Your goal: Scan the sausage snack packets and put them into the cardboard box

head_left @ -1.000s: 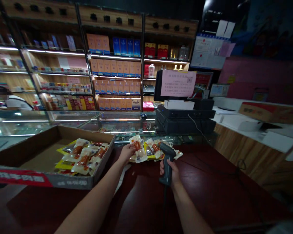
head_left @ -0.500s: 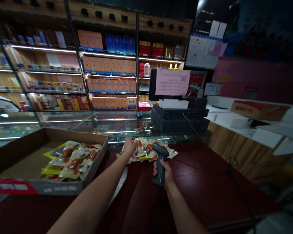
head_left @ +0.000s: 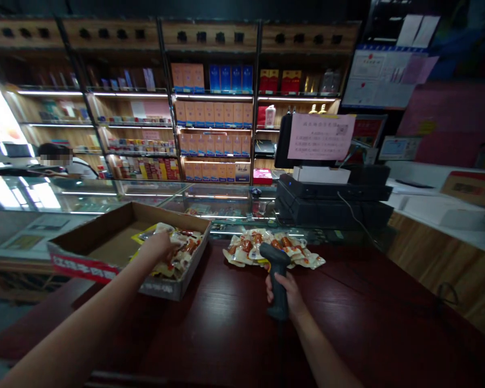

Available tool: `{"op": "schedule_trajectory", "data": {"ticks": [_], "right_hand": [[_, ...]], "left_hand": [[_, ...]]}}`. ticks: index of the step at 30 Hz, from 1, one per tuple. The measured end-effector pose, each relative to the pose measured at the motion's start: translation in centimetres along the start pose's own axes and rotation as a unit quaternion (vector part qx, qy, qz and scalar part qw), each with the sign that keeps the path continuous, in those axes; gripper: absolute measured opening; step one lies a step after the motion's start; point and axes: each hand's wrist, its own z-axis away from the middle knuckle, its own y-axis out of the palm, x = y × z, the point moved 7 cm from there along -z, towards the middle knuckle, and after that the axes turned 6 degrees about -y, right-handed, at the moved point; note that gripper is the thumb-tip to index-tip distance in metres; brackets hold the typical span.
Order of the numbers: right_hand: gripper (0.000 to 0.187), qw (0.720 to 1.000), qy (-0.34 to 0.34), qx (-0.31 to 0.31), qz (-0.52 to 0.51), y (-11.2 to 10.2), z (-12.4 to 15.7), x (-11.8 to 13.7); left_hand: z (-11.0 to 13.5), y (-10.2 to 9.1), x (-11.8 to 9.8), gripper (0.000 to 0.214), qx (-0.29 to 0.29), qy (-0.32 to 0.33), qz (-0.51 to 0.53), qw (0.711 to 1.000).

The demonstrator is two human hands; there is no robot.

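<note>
My right hand [head_left: 285, 291] is wrapped around the grip of a dark grey barcode scanner [head_left: 279, 275], held upright above the counter with its head tilted to the left. Behind the scanner lies a pile of clear-wrapped snack packets [head_left: 246, 247] with reddish-brown contents. Over at the left, my left hand [head_left: 159, 249] reaches down into an open cardboard box [head_left: 117, 215], at the packets [head_left: 188, 249] in its right part. The left fingertips are hidden, so whether they grip a packet does not show.
The dark red counter [head_left: 226, 312] meets a glass display case [head_left: 178, 196]. A screen with a pink paper sign [head_left: 319, 137] stands on black equipment [head_left: 335, 199] at the back right. A person [head_left: 64, 161] is at the far left, before stocked shelves [head_left: 214, 140].
My left hand has moved from the packet pile leftward into the box. The view has turned left, bringing the person more into sight. My right hand still holds the scanner.
</note>
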Motion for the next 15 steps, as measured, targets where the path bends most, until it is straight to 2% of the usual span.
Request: {"op": "schedule_trajectory", "data": {"ticks": [2, 4, 6, 8, 12, 13, 15], "right_hand": [[0.039, 0.999, 0.013, 0.042, 0.014, 2.3, -0.6, -0.7], [0.036, 0.996, 0.020, 0.080, 0.032, 4.3, -1.4, -1.3], [0.033, 0.994, 0.019, 0.100, 0.044, 5.6, -2.2, -2.0], [0.034, 0.994, 0.022, 0.104, 0.039, 6.0, -2.6, -2.8], [0.037, 0.995, 0.034, 0.096, 0.017, 4.9, -2.5, -4.0], [0.037, 0.995, 0.036, 0.094, 0.016, 4.5, -2.4, -4.0], [0.037, 0.996, 0.032, 0.086, 0.019, 3.8, -2.3, -3.7]], "left_hand": [[0.6, 0.6, 1.7, 0.042, 0.037, -0.015, -0.087, 0.995], [1.3, 1.5, 2.0, 0.042, 0.068, -0.019, -0.149, 0.986], [1.9, 1.7, 1.8, 0.036, 0.072, -0.028, -0.163, 0.984], [2.1, 0.9, 1.5, 0.030, 0.053, -0.047, -0.142, 0.987], [3.1, -1.7, 0.3, 0.032, -0.034, -0.047, 0.005, 0.998], [3.8, -1.7, -0.3, 0.033, -0.048, -0.037, 0.077, 0.995], [5.8, 0.0, -2.0, 0.033, -0.034, -0.011, 0.255, 0.966]]}}
